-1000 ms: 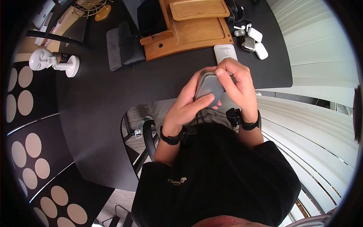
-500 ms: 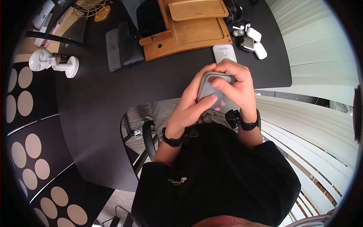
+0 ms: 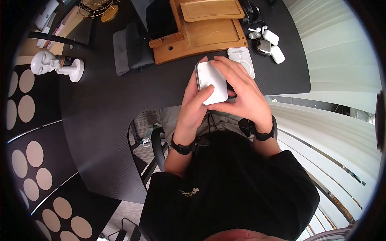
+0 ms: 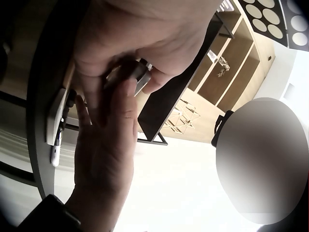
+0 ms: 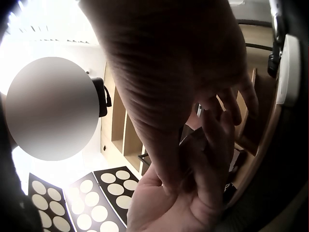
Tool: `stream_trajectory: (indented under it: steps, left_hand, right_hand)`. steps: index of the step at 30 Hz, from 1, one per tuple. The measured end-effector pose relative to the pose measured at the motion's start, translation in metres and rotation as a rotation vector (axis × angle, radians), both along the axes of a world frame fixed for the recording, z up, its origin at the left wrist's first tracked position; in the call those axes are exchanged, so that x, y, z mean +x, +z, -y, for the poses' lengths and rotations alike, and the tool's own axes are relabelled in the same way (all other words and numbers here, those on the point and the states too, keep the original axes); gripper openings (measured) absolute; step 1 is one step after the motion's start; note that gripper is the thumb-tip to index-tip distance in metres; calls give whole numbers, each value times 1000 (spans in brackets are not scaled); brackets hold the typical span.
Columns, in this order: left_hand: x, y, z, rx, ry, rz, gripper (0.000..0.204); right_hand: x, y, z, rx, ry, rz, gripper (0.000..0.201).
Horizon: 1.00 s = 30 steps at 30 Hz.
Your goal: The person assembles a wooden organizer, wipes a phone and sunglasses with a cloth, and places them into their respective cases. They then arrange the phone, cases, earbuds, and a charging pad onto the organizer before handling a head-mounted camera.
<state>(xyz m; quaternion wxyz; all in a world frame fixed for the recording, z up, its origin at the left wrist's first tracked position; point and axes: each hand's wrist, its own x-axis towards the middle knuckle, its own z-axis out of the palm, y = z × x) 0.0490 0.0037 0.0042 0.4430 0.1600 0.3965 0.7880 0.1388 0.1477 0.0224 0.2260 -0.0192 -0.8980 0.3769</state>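
Observation:
A palm-sized slab [image 3: 212, 76] with rounded corners shows a shiny white face with grey marks near its upper left. My left hand [image 3: 192, 105] grips it along the left side, thumb pressed across the face. On the other side, my right hand [image 3: 248, 98] holds it with fingers along the upper right edge and thumb at the lower corner. The left wrist view shows a silvery edge of the slab [image 4: 143, 83] between both hands; the rest is hidden by fingers. Just beyond the right fingers, a white power bank [image 3: 245, 63] with a ring mark lies on the desk.
The black desk [image 3: 108, 104] curves around the seated person. At its back are a wooden stand [image 3: 197, 50] with trays and a grey-black pouch [image 3: 122, 52]. White earbuds cases [image 3: 277, 54] and loose earbuds lie at the right; a white figurine [image 3: 74, 71] stands at the left.
The slab now shows its white face instead of the dark grey one. It has moved slightly up and left. My right thumb has gone from its face to the lower corner.

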Motion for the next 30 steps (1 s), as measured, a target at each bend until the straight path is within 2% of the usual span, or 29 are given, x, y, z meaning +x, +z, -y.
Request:
stream_trajectory:
  steps: [6, 9, 12, 15, 16, 18, 21, 26, 27, 30]
  left_hand:
    - [-4, -10, 1, 30, -57, 28, 67]
    - [-7, -19, 4, 10, -1, -71, 68]
    - [-18, -20, 16, 27, -56, -6, 72]
    - [-22, -12, 19, -72, 101, -152, 69]
    - [-23, -12, 20, -72, 102, -152, 69]
    - [-27, -13, 24, -179, 169, -397, 63]
    - [-34, -14, 29, -176, 214, -435, 55]
    - [-38, -9, 35, -126, 246, -435, 50]
    - [-37, -9, 35, -118, 246, -439, 49]
    - [-35, -6, 37, -126, 238, -485, 48]
  right_hand:
    - [4, 3, -5, -69, 4, 36, 89]
    - [5, 1, -10, -59, -20, 24, 87]
    - [6, -1, -17, -31, -70, 17, 88]
    - [8, -3, -22, 19, -102, 49, 86]
    - [9, -4, -23, 29, -107, 63, 86]
    - [9, -5, -24, 39, -112, 77, 86]
    - [3, -1, -27, 64, -114, 105, 83]
    - [-28, 17, -47, 425, -15, 203, 73]
    - [-35, 13, -52, 498, -2, 146, 75]
    - [-57, 17, -58, 523, 51, 272, 77]
